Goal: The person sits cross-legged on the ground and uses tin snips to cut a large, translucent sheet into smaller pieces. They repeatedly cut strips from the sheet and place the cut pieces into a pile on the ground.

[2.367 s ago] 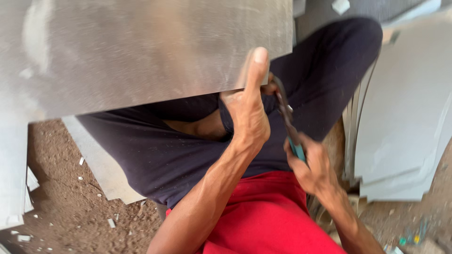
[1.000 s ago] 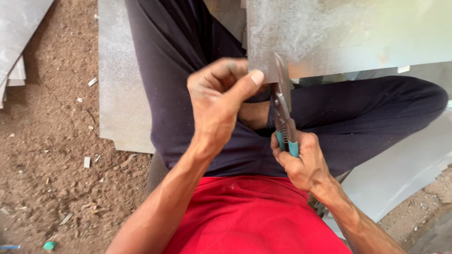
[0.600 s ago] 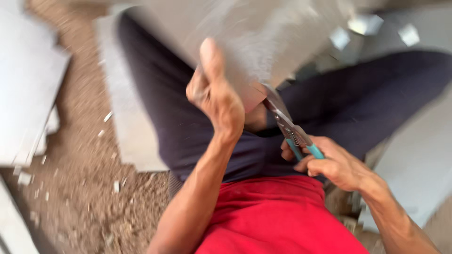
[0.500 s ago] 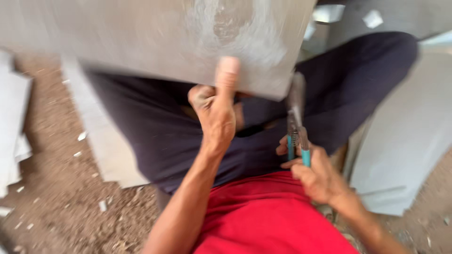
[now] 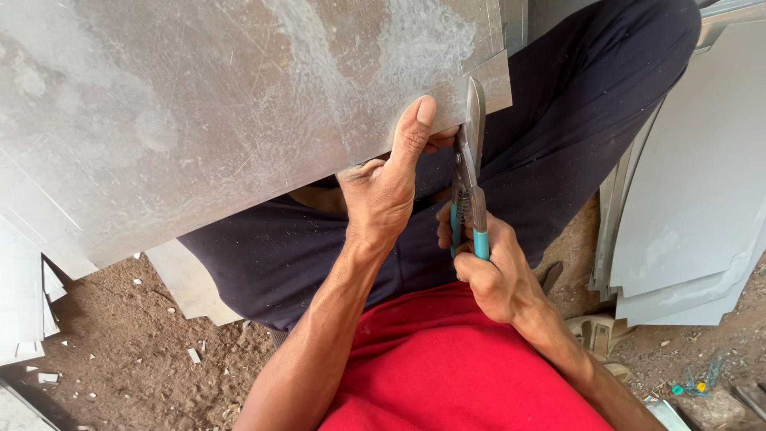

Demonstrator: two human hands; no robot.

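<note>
Across the lap, at the near edge of the big grey metal sheet (image 5: 199, 120): left hand (image 5: 383, 191) clamped on that edge, thumb pressing flat on top, fingers hidden beneath. Just beside it, right hand (image 5: 491, 267) closed tight around the teal-handled tin snips (image 5: 469, 172), blades pointing up into the sheet near its right corner, handles nearly together. Biting along a slit, with a narrow strip (image 5: 488, 76) at the right edge parting from the main panel and sitting slightly offset.

Compared with a moment ago: sheet now turned back over the dark trousers (image 5: 558, 136) after swinging about, steadier and sharply seen, snips now in the metal instead of waiting beside it. Judging from that, repositioning over and cutting under way again.

Lying around on the dirt ground (image 5: 120, 351): pale offcuts at the left edge, stacked curved sheets (image 5: 694, 199) at the right.
</note>
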